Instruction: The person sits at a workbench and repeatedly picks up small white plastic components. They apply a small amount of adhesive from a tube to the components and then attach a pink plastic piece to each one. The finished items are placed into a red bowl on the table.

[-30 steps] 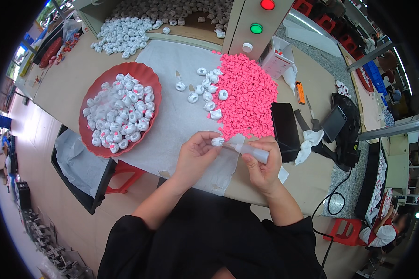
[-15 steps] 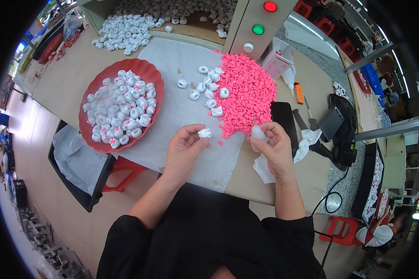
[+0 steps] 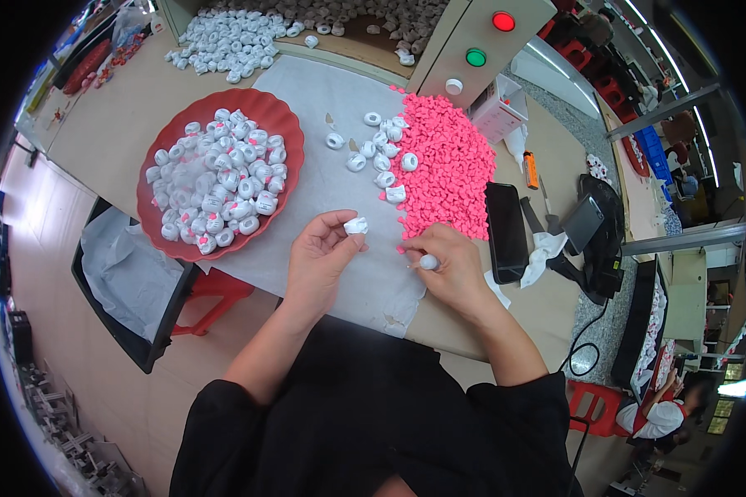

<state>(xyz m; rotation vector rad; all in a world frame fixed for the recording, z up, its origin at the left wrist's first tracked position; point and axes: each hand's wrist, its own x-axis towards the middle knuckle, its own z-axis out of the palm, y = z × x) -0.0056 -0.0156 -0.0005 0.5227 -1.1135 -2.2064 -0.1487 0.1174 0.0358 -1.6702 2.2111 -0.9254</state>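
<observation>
Left hand [image 3: 316,255]: thumb and fingers pinch one white piece [image 3: 356,225], held up over the white sheet [image 3: 319,95]. Same grip as a second ago.

Right hand [image 3: 451,269] is what changed. A second ago it had the small bottle [image 3: 428,262] tipped to the white piece; half a second ago the bottle was away from it, nozzle up. Now the bottle is tucked in the curled hand, mostly hidden, and thumb and forefinger are down at the near edge of the pink pile [image 3: 448,170], close by a stray pink bit [image 3: 401,248]. Can't tell if those fingertips pinch anything. Reads as a switch from bottle work to the pink bits, bottle kept in the grip.

Further out: loose white pieces [image 3: 382,150] along the pile's left side; red bowl [image 3: 285,114] of white pieces, some with pink showing, on the left of the worktop [image 3: 91,161]. Black phone [image 3: 506,228] right of the pile.
</observation>
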